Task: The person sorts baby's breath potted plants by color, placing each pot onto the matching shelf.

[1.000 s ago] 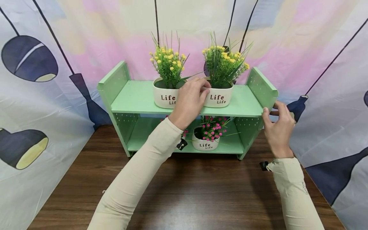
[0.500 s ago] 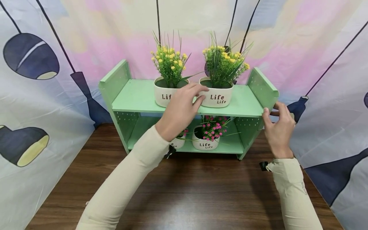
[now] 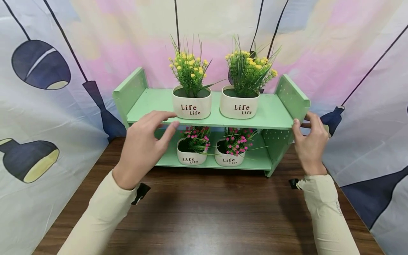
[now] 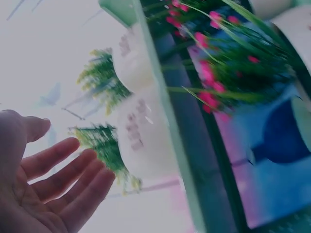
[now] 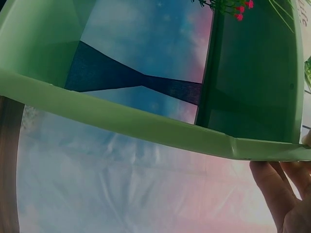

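A green two-tier shelf (image 3: pixel 153 106) stands in the head view. Two white oval pots lettered "Life" hold yellow flowers on its upper board, a left pot (image 3: pixel 192 104) and a right pot (image 3: pixel 239 106). Below them sit two smaller white pots with pink flowers, one left (image 3: pixel 191 158), one right (image 3: pixel 230 160). My left hand (image 3: pixel 143 145) hovers in front of the shelf's left part, fingers relaxed, holding nothing; the left wrist view shows its fingers spread. My right hand (image 3: pixel 310 145) grips the shelf's right side panel (image 5: pixel 136 128), thumb at the front edge and fingers against the outer face.
The shelf stands on a dark wooden table (image 3: pixel 204 212), towards its back. A patterned curtain (image 3: pixel 127 32) hangs close behind and along both sides. Thin grass blades stick out from the plants.
My left hand has moved from between the two yellow-flowered pots leftwards and towards me, uncovering the left pots. My right hand has stayed on the side panel.
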{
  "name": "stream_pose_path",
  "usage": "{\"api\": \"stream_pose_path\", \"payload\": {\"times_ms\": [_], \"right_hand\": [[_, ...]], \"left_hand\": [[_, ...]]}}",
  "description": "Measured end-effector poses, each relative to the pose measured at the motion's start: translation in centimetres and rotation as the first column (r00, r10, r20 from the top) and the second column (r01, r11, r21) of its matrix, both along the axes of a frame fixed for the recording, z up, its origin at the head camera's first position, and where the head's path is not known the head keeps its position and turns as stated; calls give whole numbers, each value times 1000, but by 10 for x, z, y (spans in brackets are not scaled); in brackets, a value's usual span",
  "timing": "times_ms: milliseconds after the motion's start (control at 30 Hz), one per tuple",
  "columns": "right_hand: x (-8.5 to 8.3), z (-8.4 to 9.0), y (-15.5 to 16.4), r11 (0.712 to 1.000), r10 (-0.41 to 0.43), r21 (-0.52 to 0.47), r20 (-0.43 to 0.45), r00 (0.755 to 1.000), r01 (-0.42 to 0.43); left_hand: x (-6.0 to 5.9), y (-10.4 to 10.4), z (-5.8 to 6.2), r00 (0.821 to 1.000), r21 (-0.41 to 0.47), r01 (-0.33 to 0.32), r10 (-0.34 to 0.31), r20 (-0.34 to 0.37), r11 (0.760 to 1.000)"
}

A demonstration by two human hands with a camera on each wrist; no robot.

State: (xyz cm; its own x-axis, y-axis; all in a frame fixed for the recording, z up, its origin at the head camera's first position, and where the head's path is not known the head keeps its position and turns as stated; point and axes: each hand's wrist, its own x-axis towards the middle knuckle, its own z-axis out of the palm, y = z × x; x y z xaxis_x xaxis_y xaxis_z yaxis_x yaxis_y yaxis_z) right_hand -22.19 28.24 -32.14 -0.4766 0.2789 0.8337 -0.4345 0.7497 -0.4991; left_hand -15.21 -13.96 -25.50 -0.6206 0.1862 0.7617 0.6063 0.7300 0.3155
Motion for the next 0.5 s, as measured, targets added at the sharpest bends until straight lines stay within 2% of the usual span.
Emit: {"api": "stream_pose_path", "payload": {"times_ms": [167,333,500], "right_hand": [[3,1,1,1000,20,9,19,1000,-20],[14,1,2,999,22,29,42,999,-23],[30,-11,-6,1000,14,-10,-63,998,-15]], "left_hand": [[6,-20,-24,997,18,-76,76,26,997],[4,-29,-57,993,1,-103,103,62,995],[4,-33,-90,988,-53,-123,128,92,991]]}}
